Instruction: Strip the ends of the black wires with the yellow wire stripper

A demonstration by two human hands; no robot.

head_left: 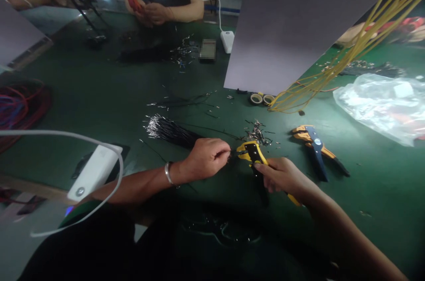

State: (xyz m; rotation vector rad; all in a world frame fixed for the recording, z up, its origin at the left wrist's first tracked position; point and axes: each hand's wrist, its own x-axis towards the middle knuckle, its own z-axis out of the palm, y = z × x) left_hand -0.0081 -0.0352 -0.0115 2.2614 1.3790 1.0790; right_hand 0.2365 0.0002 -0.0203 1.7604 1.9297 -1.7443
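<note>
My right hand (282, 174) is wrapped round the handles of a yellow and black wire stripper (255, 154), whose jaws point left. Just left of those jaws, my left hand (210, 157) is closed in a pinch; a thin dark wire seems to be at its fingertips, but it is too small to make out clearly. Behind my left hand lies a thick bundle of black wires (172, 130) with bare, shiny ends at the left. A pile of stripped scraps (257, 132) sits beyond the stripper's head. A second wire stripper (314, 146), dark blue and orange, rests to the right.
A white power bank (96, 170) with a cable lies at my left. Tape rolls (256, 98), a grey panel (272, 24), hanging yellow wires (345, 59) and a clear plastic bag (381, 103) are beyond. Across the table, a person's hands (154, 13) hold a red tool.
</note>
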